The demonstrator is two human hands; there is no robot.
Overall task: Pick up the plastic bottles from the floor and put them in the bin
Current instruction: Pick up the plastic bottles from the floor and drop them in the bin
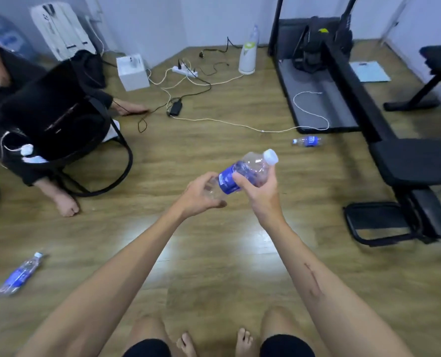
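A clear plastic bottle (242, 173) with a blue label and white cap is held above the wooden floor in both hands. My right hand (260, 191) grips its upper body below the neck; my left hand (201, 195) curls round its base. The cap points up and to the right. A second bottle (307, 141) lies on the floor ahead to the right, beside the treadmill. A third bottle (20, 274) lies on the floor at the lower left. No bin is plainly visible.
A seated person (46, 117) on a black round-framed chair fills the left side, bare feet on the floor. Cables, a power strip (184, 71) and a white box (133, 72) lie ahead. A treadmill (317, 99) and a black bench (415, 161) stand on the right.
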